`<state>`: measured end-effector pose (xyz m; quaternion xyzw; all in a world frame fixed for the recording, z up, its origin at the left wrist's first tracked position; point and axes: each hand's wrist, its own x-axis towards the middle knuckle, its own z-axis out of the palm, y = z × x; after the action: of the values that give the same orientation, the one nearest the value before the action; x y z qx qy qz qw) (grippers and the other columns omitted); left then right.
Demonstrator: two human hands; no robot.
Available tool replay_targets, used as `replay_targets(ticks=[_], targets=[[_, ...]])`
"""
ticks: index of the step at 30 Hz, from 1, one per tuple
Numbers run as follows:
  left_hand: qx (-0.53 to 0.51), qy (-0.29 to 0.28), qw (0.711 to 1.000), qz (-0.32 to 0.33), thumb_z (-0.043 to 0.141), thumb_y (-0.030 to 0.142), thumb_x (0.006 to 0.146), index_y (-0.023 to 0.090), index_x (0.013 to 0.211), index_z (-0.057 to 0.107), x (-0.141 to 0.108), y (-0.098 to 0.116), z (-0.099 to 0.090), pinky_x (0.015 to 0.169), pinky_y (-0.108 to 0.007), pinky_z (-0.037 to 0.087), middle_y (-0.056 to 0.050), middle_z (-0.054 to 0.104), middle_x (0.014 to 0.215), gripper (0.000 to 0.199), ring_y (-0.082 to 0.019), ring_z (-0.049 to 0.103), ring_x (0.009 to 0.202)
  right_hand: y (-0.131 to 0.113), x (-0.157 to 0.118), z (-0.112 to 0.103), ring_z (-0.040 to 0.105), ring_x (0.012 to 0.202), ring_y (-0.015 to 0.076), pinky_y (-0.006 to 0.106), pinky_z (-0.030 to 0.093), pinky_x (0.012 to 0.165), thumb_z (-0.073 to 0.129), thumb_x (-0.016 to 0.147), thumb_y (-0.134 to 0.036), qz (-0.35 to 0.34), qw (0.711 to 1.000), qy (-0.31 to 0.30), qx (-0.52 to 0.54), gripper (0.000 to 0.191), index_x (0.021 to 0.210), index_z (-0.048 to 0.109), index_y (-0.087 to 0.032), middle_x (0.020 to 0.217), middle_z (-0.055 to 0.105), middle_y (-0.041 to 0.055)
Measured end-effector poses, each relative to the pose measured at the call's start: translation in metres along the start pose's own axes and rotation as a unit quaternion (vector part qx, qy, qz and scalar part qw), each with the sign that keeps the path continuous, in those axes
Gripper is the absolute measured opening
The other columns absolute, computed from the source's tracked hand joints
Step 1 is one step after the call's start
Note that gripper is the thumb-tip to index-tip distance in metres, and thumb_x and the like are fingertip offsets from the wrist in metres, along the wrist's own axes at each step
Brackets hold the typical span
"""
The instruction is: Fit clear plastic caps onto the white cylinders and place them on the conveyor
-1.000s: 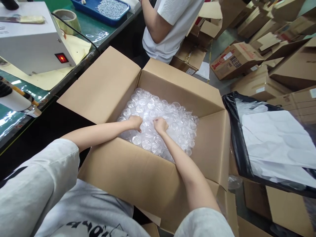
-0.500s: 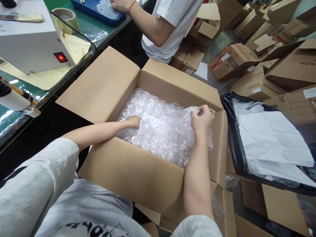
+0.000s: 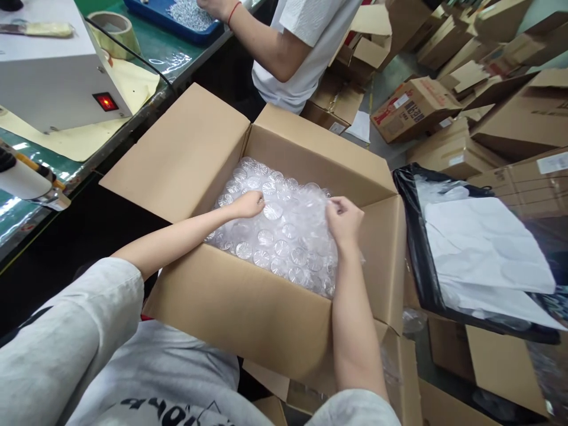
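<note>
Both grips pinch the clear bubbled plastic (image 3: 286, 245) inside the open carton (image 3: 244, 313): the left hand (image 3: 249, 205) left of its middle, the right hand (image 3: 344, 220) near the right wall (image 3: 384, 254). Gentle, even tension between them should avoid tearing it.

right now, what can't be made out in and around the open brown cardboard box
- Head view: floor of the open brown cardboard box, hidden under clear bumpy plastic.
- Head view: fingertips of the left hand, hidden by the hand itself.
- Head view: co-worker's hand, partly cut off by the top edge.
</note>
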<state>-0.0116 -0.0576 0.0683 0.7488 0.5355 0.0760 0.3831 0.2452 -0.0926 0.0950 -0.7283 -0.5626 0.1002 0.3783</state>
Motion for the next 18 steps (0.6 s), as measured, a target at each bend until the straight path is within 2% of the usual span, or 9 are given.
replay_targets(ticks=[2,5,7,9,12,14,16,18], targets=[[0.005,0.034,0.999,0.001,0.05,0.014,0.094,0.011,0.1,0.068,-0.001,-0.001,0.001,0.088,-0.034,0.05,-0.015,0.071,0.104,0.02,-0.026,0.067,0.099,-0.002,-0.004,-0.003,0.041,0.055,0.0153,0.027,0.033,0.057,0.047,0.067,-0.028,-0.016,1.0,-0.022,-0.001,0.009,0.063,0.053,-0.022,0.054,0.043,-0.004],[0.001,0.062,0.998,-0.001,0.046,0.014,0.095,0.012,0.104,0.064,-0.001,-0.003,0.0,0.092,-0.036,0.048,-0.017,0.067,0.111,0.02,-0.027,0.064,0.101,-0.003,-0.005,-0.007,0.037,0.055,0.016,0.027,0.028,0.055,0.035,0.076,-0.024,-0.037,0.998,-0.042,-0.01,0.02,0.055,0.037,-0.024,0.053,0.031,-0.0028],[-0.01,0.075,0.997,-0.003,0.044,0.014,0.097,0.013,0.105,0.062,0.0,-0.004,-0.002,0.092,-0.036,0.047,-0.016,0.066,0.111,0.02,-0.026,0.063,0.099,-0.005,-0.007,-0.005,0.036,0.056,0.0163,0.028,0.028,0.054,0.033,0.079,-0.022,-0.056,0.994,-0.095,-0.024,0.025,0.054,0.034,-0.024,0.053,0.028,-0.0022],[-0.027,0.083,0.996,-0.007,0.042,0.014,0.098,0.015,0.104,0.06,0.003,-0.005,-0.004,0.091,-0.035,0.047,-0.013,0.066,0.107,0.019,-0.024,0.061,0.097,-0.01,-0.014,0.005,0.038,0.056,0.016,0.027,0.029,0.054,0.037,0.081,-0.023,-0.079,0.979,-0.184,-0.045,0.028,0.053,0.037,-0.024,0.052,0.03,-0.0025],[-0.058,0.091,0.994,-0.026,0.04,0.015,0.1,0.015,0.104,0.057,0.008,-0.005,-0.005,0.089,-0.033,0.047,-0.01,0.067,0.101,0.018,-0.021,0.06,0.095,-0.022,-0.035,0.031,0.044,0.057,0.0146,0.025,0.033,0.055,0.051,0.08,-0.024,-0.114,0.93,-0.34,-0.084,0.03,0.051,0.044,-0.022,0.05,0.036,-0.0037],[-0.079,0.089,0.992,-0.042,0.039,0.017,0.101,0.015,0.103,0.056,0.009,-0.005,-0.004,0.085,-0.032,0.048,-0.009,0.066,0.099,0.018,-0.019,0.061,0.092,-0.032,-0.053,0.051,0.051,0.06,0.015,0.025,0.037,0.058,0.063,0.076,-0.022,-0.135,0.888,-0.425,-0.116,0.022,0.056,0.055,-0.02,0.054,0.048,-0.0038],[-0.098,0.071,0.991,-0.051,0.038,0.019,0.102,0.015,0.099,0.057,0.008,-0.004,-0.004,0.079,-0.031,0.049,-0.009,0.066,0.092,0.019,-0.018,0.061,0.084,-0.04,-0.069,0.07,0.062,0.072,0.0183,0.026,0.045,0.068,0.074,0.073,-0.019,-0.147,0.853,-0.476,-0.156,0.007,0.072,0.068,-0.019,0.067,0.063,-0.0007],[-0.114,0.045,0.991,-0.047,0.041,0.022,0.102,0.015,0.092,0.058,0.006,-0.004,-0.005,0.073,-0.03,0.049,-0.007,0.065,0.081,0.021,-0.017,0.06,0.076,-0.044,-0.08,0.084,0.068,0.086,0.0223,0.033,0.051,0.081,0.08,0.077,-0.023,-0.146,0.828,-0.503,-0.201,0.017,0.092,0.073,-0.019,0.086,0.072,0.0043]])
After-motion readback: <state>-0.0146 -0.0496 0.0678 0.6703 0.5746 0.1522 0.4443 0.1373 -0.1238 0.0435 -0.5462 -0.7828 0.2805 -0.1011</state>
